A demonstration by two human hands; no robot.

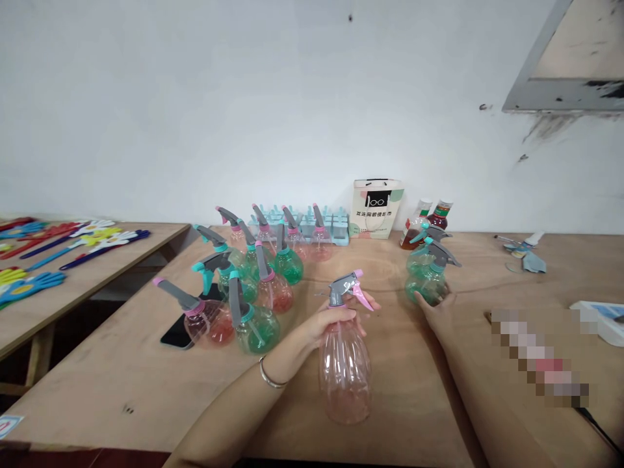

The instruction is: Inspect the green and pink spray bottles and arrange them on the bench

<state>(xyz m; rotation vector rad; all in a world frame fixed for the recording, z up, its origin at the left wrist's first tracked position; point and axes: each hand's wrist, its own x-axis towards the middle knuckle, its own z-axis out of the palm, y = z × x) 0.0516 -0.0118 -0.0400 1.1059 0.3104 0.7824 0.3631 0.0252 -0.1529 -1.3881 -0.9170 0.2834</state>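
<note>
A clear pink spray bottle point(345, 377) with a grey and pink trigger head stands upright in front of me. My left hand point(338, 322) is wrapped round its neck, just under the trigger. Farther right, my right hand point(436, 305) grips the lower body of a green spray bottle point(423, 281) with a grey head and turquoise nozzle. Right behind that one stands another green spray bottle point(416, 260), partly hidden. To the left, several pink and green spray bottles point(258, 328) are grouped, their heads turned various ways.
Under the left bottles lies a dark phone point(176, 335). Along the wall stand a light-blue mould rack point(340, 227), a paper bag point(375, 211) and two sauce bottles point(441, 214). Colourful hand-shaped sticks point(104, 240) cover the left table. A white-and-blue object point(604, 322) sits far right.
</note>
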